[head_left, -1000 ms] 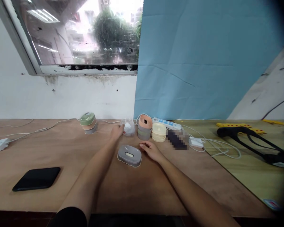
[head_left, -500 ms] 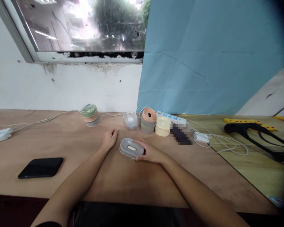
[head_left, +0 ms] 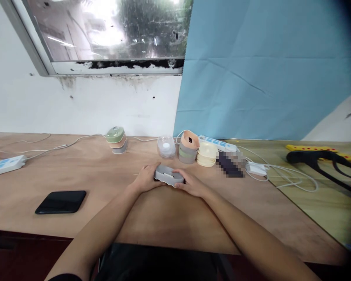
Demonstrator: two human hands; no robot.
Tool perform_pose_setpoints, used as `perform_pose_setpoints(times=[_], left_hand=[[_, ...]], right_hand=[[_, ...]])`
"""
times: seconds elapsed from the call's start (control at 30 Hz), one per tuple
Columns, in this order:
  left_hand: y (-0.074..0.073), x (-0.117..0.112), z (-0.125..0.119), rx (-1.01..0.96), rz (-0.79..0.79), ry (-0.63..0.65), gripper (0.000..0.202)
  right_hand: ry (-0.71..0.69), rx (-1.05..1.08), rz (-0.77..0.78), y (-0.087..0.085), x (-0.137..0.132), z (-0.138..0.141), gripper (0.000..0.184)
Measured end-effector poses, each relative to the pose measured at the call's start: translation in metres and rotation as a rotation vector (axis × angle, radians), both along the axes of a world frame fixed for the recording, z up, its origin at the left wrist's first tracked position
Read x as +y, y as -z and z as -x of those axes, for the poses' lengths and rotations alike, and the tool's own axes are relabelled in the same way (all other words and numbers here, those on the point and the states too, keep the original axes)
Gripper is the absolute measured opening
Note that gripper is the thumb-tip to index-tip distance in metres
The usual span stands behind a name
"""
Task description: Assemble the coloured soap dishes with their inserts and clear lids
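Observation:
A grey oval box [head_left: 169, 174] with a pale oval inset on its lid rests on the wooden table [head_left: 111, 203], a little way in front of me. My left hand [head_left: 146, 178] grips its left end, fingers curled round the rim. My right hand [head_left: 190, 183] holds its right end the same way. Both forearms lie over the table's near edge.
Behind the hands stand a clear box [head_left: 166, 146], a stack of peach and grey boxes [head_left: 188, 146], a cream stack [head_left: 207, 153] and a green-topped stack [head_left: 116, 139]. A black phone [head_left: 61, 201] lies left. Power strips [head_left: 5, 165], white cables [head_left: 280, 175] and a black frame [head_left: 324, 162] lie around.
My left hand left the clear box, came back and closed on the grey box's left end. My right hand moved onto its right end. The view has shifted left.

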State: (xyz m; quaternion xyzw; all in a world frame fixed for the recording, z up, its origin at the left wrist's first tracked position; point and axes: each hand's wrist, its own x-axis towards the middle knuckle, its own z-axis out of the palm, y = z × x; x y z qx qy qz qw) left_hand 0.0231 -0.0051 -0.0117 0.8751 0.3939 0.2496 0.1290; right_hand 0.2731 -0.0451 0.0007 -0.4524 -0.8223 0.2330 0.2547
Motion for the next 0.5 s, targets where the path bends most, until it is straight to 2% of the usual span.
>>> perform_pose_setpoints(times=[0.07,0.17,0.3,0.5], left_hand=[[-0.0003,0.0008,0.0026,-0.025,0.009,-0.022,0.095],[-0.0019,0.0011,0.0042,-0.041,0.029,0.011,0.103],[-0.0034,0.0003,0.003,-0.082,0.06,0.016,0.093],[-0.003,0.0015,0.0031,-0.114,0.082,0.013,0.097]], right_hand=[[0.004,-0.001,0.03,-0.0031,-0.0019,0.0013,0.063],[0.001,-0.006,0.009,-0.0048,-0.0031,0.0019,0.067],[-0.025,-0.005,-0.032,-0.0038,-0.0023,0.0003,0.067],[-0.044,0.003,-0.036,0.0014,0.002,-0.0032,0.063]])
